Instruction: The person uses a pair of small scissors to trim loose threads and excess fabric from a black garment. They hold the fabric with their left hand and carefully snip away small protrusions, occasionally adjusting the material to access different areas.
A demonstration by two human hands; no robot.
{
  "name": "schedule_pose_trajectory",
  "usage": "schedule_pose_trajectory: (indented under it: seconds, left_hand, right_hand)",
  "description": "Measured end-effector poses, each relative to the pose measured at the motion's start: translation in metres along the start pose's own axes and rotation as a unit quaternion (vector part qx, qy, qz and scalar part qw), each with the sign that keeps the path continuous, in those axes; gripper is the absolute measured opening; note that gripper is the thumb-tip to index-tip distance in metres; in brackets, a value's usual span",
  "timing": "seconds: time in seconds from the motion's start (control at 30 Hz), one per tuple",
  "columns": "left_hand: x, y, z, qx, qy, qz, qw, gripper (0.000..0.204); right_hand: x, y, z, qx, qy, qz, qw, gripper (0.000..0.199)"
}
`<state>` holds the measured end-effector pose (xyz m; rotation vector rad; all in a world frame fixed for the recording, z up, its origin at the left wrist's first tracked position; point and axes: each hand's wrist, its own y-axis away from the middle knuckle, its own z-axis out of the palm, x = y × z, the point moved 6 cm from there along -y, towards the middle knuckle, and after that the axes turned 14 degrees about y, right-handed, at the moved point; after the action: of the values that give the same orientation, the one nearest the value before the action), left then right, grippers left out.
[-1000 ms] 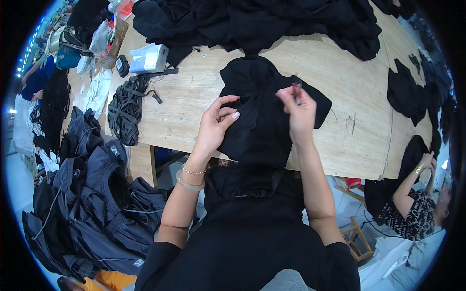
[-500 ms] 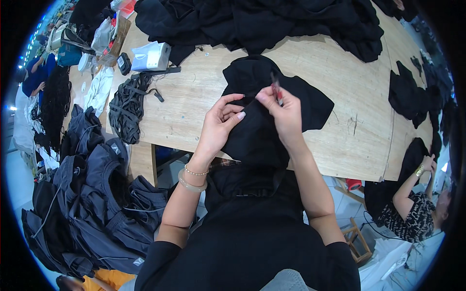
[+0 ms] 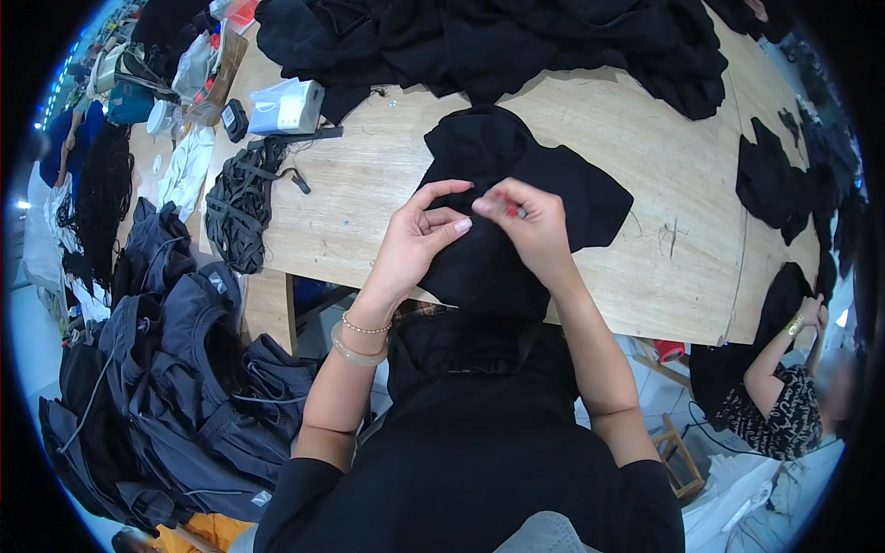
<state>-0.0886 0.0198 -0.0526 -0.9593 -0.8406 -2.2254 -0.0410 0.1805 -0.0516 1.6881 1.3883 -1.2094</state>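
While the black garment (image 3: 502, 198) lies spread on the near edge of the wooden table (image 3: 369, 198), draping toward the lap, the left hand (image 3: 415, 241) pinches a fold taut — fingers together — so the right hand (image 3: 533, 219), clamped on a small red-handled tool (image 3: 510, 209), can work the cloth.

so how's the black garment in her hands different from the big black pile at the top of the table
The black garment is one piece, pinched by the left hand and right hand at the table's near edge. The black pile is many pieces heaped together, untouched, at the far side. Both are black fabric on the wooden table.
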Motion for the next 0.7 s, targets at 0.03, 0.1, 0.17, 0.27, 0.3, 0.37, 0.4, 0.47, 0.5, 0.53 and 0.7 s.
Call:
schedule_pose_trajectory:
  seconds: [0.03, 0.1, 0.17, 0.27, 0.3, 0.37, 0.4, 0.47, 0.5, 0.53, 0.7]
  left_hand:
    - [0.001, 0.001, 0.001, -0.003, -0.001, -0.006, 1.000, 0.046]
    - [0.004, 0.004, 0.002, -0.006, -0.012, 0.003, 1.000, 0.047]
    - [0.008, 0.006, 0.005, -0.008, -0.001, 0.009, 1.000, 0.047]
    - [0.018, 0.010, 0.013, -0.006, 0.026, 0.007, 1.000, 0.049]
    - [0.020, 0.011, 0.016, -0.004, 0.025, 0.003, 1.000, 0.051]
    - [0.022, 0.012, 0.018, 0.002, 0.024, 0.005, 1.000, 0.055]
    - [0.022, 0.012, 0.018, 0.003, 0.024, 0.008, 1.000, 0.056]
    - [0.023, 0.011, 0.018, 0.003, 0.023, 0.015, 1.000, 0.057]
    - [0.022, 0.010, 0.018, 0.004, 0.024, 0.018, 1.000, 0.057]
    - [0.023, 0.010, 0.018, 0.003, 0.024, 0.020, 1.000, 0.057]
    - [0.026, 0.010, 0.019, 0.009, 0.030, 0.015, 0.999, 0.056]
  right_hand:
    - [0.001, -0.003, -0.003, 0.017, -0.024, 0.039, 0.999, 0.014]
    - [0.005, -0.010, -0.007, 0.071, -0.141, 0.053, 0.986, 0.018]
    - [-0.001, -0.010, -0.023, 0.082, -0.122, 0.097, 0.984, 0.023]
    - [-0.003, -0.004, -0.042, 0.088, -0.019, 0.064, 0.994, 0.022]
    - [-0.008, 0.001, -0.046, 0.093, -0.015, 0.051, 0.994, 0.022]
    - [-0.022, 0.010, -0.052, 0.096, 0.066, 0.022, 0.993, 0.025]
    - [-0.033, 0.012, -0.054, 0.088, 0.150, -0.027, 0.984, 0.027]
    - [-0.050, 0.017, -0.054, 0.073, 0.312, -0.124, 0.939, 0.031]
    - [-0.051, 0.019, -0.052, 0.080, 0.314, -0.128, 0.937, 0.035]
    - [-0.053, 0.020, -0.052, 0.077, 0.324, -0.127, 0.934, 0.034]
    - [-0.061, 0.018, -0.051, 0.097, 0.351, -0.162, 0.917, 0.034]
